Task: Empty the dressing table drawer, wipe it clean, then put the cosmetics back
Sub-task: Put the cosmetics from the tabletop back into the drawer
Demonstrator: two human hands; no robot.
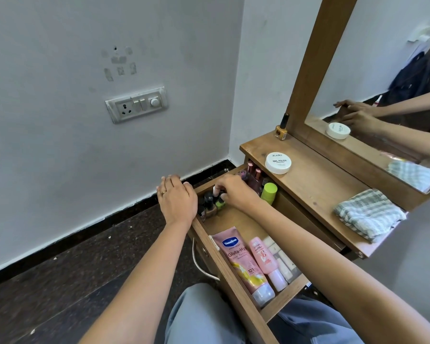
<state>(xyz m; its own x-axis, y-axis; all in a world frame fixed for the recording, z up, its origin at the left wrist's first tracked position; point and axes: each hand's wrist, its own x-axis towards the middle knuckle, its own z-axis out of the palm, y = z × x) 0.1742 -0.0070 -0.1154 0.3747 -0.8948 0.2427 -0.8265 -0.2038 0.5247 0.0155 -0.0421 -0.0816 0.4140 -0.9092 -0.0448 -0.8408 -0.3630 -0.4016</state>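
Right hand (233, 192) pinches pale-capped nail polish bottle (216, 191) at far end of drawer (286, 297). Green nail polish bottle (220, 204) just under grip. Left hand (176, 198) flat, relaxed, steadies drawer front. Best lift straight up, sparing neighbours.

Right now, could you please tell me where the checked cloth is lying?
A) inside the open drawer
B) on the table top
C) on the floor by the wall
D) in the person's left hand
B: the checked cloth lies folded on the table top in front of the mirror, to the right of the white jar.
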